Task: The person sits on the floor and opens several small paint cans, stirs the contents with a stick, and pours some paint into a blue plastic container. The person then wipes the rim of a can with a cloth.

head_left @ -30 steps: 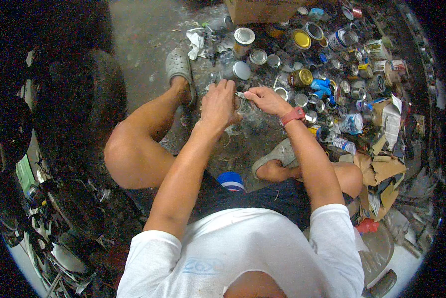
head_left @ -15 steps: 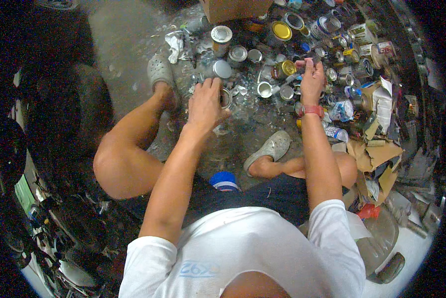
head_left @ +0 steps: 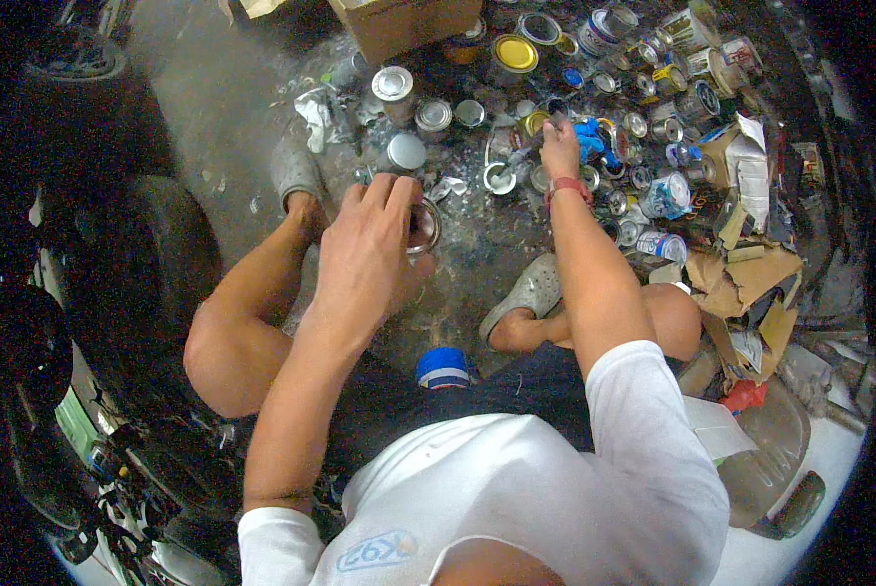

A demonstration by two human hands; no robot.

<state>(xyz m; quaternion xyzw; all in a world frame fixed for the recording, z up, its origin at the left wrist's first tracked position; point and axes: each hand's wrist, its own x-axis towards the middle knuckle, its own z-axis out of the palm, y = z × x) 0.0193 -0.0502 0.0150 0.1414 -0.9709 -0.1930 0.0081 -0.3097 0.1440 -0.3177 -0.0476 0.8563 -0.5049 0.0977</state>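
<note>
left hand [head_left: 365,230] curled round the tin [head_left: 425,227], best kept level; right hand [head_left: 559,153] beyond tin's right, grip unclear!

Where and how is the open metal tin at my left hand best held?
Grip the tin by its outer wall, probably from the left, where your left hand is: it looks round and open at the top, so a side grip should leave the opening free.
</note>
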